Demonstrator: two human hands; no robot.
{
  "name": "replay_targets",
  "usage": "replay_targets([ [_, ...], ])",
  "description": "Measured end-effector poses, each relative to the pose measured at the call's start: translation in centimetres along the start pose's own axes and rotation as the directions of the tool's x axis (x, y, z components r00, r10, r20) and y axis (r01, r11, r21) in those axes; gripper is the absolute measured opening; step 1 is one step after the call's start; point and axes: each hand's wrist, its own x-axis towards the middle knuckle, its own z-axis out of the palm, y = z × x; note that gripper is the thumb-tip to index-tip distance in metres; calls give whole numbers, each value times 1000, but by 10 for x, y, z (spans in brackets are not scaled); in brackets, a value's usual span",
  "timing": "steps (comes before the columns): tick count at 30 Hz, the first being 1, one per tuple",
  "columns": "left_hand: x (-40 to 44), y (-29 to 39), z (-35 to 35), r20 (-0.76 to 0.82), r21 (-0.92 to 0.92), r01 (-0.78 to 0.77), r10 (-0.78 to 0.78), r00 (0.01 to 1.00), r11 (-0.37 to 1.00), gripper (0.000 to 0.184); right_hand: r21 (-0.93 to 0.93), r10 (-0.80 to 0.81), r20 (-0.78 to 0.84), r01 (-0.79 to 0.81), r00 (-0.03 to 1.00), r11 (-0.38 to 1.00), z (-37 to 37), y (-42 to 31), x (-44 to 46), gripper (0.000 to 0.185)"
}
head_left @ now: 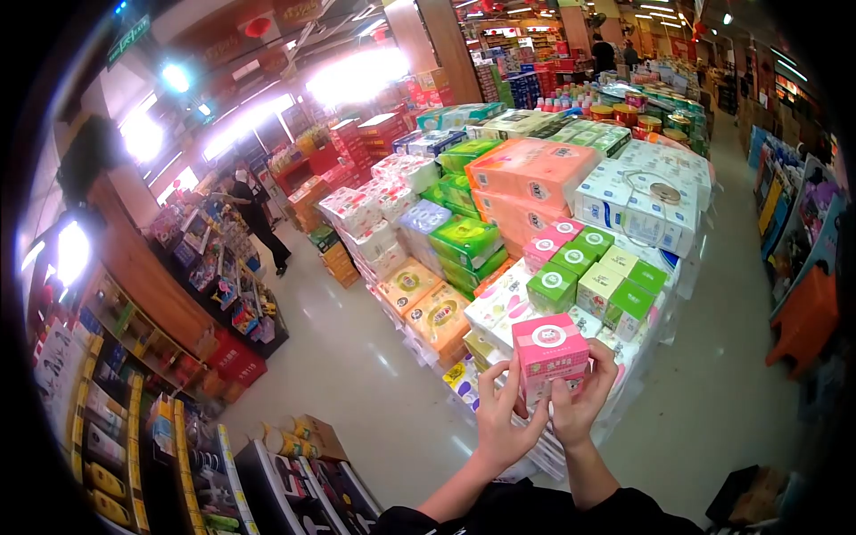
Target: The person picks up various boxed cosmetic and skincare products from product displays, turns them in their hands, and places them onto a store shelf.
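Observation:
A pink box (550,343) with a round white emblem on its top is held upright between both hands, just over the near end of the display. My left hand (506,412) grips its left side, fingers bent around the edge. On the right side my right hand (584,397) closes on the same box, thumb against the front face. Just beyond it sit similar small boxes: a green box (551,285), a pale yellow-green box (599,287) and a pink box (544,245). They rest on packs of tissue paper.
Stacked packs fill the display: orange packs (437,316), green packs (464,241), a large peach pack (533,169) and a white-blue pack (637,201). Shelves (134,446) stand at left, an orange stool (802,312) at right. A person in dark clothes (254,214) stands in the left aisle.

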Motion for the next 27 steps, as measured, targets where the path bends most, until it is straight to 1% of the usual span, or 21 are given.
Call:
replay_targets([
  [6,-1,6,10,37,-21,-12,13,999,1000,79,-15,-2,-69,1,998,1000,-12,-5,0,61],
  [12,0,8,16,75,-51,2,2,997,999,79,-35,3,-95,-6,995,999,-19,-8,1,60],
  [27,-5,-3,1,1,-20,38,-38,999,999,80,-5,34,-12,-34,999,999,0,-1,-6,60],
])
